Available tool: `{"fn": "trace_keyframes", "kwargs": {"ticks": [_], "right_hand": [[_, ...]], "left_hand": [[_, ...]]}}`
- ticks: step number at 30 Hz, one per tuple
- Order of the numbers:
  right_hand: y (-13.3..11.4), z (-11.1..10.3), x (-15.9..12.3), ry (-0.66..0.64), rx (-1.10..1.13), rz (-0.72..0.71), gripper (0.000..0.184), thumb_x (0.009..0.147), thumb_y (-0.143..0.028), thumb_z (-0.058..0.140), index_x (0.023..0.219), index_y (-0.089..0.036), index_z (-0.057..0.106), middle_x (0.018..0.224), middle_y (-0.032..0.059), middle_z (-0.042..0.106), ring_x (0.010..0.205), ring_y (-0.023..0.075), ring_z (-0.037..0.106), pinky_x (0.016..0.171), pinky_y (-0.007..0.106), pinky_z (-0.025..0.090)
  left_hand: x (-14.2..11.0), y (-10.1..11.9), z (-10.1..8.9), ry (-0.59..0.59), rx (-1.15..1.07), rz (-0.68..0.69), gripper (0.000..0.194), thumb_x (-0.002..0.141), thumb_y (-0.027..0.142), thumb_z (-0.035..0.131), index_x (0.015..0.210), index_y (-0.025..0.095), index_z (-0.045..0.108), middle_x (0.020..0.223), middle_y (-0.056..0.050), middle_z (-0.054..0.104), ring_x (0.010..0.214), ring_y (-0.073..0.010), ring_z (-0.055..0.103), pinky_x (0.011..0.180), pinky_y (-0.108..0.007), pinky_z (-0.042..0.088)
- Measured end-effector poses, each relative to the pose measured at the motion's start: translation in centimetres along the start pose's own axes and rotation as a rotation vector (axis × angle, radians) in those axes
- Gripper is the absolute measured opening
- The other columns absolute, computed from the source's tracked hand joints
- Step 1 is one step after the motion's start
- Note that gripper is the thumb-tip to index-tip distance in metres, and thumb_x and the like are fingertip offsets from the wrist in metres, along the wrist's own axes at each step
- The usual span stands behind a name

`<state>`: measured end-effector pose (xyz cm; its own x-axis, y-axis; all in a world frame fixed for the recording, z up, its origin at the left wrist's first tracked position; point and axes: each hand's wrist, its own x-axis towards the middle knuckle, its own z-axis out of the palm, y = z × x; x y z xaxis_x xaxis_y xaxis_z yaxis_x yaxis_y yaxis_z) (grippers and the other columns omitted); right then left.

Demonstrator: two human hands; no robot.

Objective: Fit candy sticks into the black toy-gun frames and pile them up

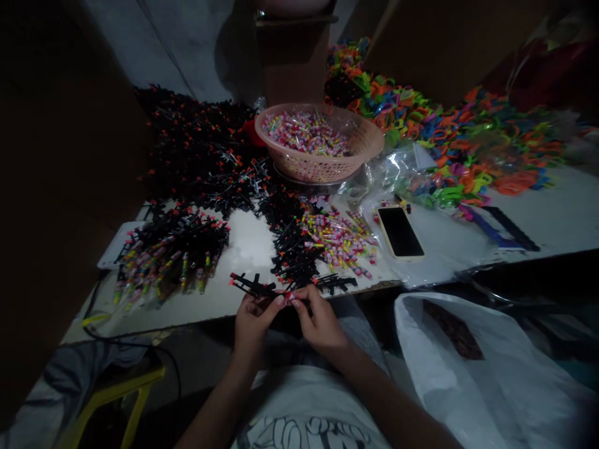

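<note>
My left hand [255, 315] grips a small black toy gun [255, 285] with an orange tip, held at the table's front edge. Thumb and fingers of my right hand [318, 315] pinch a small pink-and-white candy tube [291, 297] against the gun's near end; whether the two are joined I cannot tell. Just beyond my hands lie a strip of loose black toy guns [294, 249] and a heap of colourful candy tubes [339, 237]. To the left is a pile of toy guns with candy tubes on their ends [173, 249].
A pink basket [318, 163] full of candy tubes stands mid-table. A large heap of black toy guns [196, 143] spreads behind left, bright plastic pieces [449, 143] behind right. A phone [401, 232] lies on clear plastic bags. A white sack [468, 368] hangs at front right.
</note>
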<state>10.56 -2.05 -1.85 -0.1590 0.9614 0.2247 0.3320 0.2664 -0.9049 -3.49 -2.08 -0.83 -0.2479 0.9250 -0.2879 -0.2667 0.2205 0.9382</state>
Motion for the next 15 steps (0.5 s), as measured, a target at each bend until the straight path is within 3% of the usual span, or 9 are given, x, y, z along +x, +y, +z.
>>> {"fn": "trace_keyframes", "kwargs": {"ticks": [5, 9, 15], "right_hand": [[-0.1, 0.1, 0.0, -0.176, -0.097, 0.05, 0.006, 0.088, -0.022, 0.04, 0.092, -0.024, 0.044, 0.086, 0.0039, 0.062, 0.079, 0.0193, 0.059, 0.072, 0.031, 0.046], [-0.3, 0.6, 0.3, -0.128, -0.349, 0.037, 0.013, 0.084, -0.027, 0.05, 0.095, -0.02, 0.046, 0.092, 0.0094, 0.062, 0.087, 0.0249, 0.057, 0.079, 0.038, 0.042], [0.0, 0.3, 0.5, -0.137, -0.576, -0.027, 0.01, 0.088, -0.028, 0.047, 0.086, -0.019, 0.052, 0.076, 0.0088, 0.061, 0.072, 0.0235, 0.055, 0.071, 0.036, 0.04]], "left_hand": [[0.2, -0.3, -0.2, 0.007, 0.001, -0.049, 0.038, 0.054, 0.027, 0.083, 0.087, 0.015, 0.066, 0.086, -0.005, 0.074, 0.085, -0.0209, 0.068, 0.084, -0.034, 0.051], [0.2, -0.5, 0.1, -0.036, -0.125, -0.175, 0.038, 0.058, 0.028, 0.081, 0.09, 0.014, 0.068, 0.091, -0.008, 0.074, 0.086, -0.0207, 0.068, 0.083, -0.033, 0.051], [0.0, -0.3, 0.9, -0.074, -0.166, -0.251, 0.035, 0.062, 0.033, 0.078, 0.09, 0.012, 0.069, 0.089, -0.009, 0.073, 0.088, -0.0206, 0.067, 0.083, -0.03, 0.051]]}}
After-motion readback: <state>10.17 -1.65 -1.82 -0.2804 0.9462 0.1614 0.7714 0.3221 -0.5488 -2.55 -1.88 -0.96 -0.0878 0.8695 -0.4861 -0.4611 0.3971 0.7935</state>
